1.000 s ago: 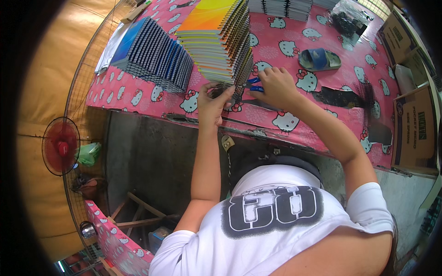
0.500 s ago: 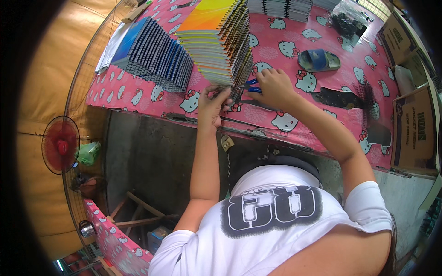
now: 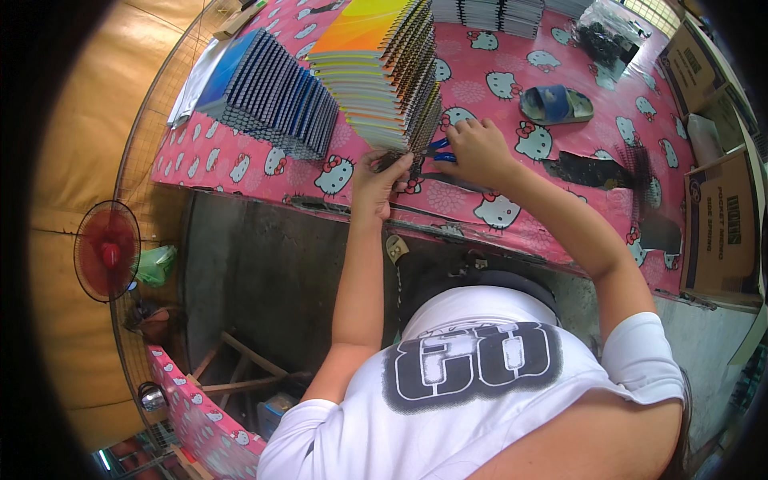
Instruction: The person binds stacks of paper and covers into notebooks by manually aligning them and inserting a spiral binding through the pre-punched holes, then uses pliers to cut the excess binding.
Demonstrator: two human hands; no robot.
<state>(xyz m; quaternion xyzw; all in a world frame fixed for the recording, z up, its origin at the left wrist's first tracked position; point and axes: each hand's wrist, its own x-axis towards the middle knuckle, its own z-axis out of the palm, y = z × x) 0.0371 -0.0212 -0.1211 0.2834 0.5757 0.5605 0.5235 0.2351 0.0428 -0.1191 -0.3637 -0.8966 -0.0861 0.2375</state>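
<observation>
A tall stack of yellow and orange spiral notebooks [image 3: 372,88] stands near the table's front edge, black wire bindings along its right side. At its foot, my left hand [image 3: 378,182] is closed, thumb and fingers pinching the near corner of a spiral notebook by its binding. My right hand [image 3: 480,152] grips blue-handled pliers [image 3: 440,150] just right of it. The pliers' jaws point at the binding end by my left thumb; their tips are too small and dark to make out.
A blue spiral notebook stack [image 3: 272,96] stands to the left. On the pink patterned table [image 3: 472,76] lie a blue slipper [image 3: 556,105] and a clear bag of black pieces [image 3: 604,44]. Cardboard boxes [image 3: 724,228] line the right edge; a red fan [image 3: 108,250] stands at left.
My left thumb has shifted slightly right along the notebook corner, closer to the pliers. My right hand keeps nearly the same place, still gripping them.
</observation>
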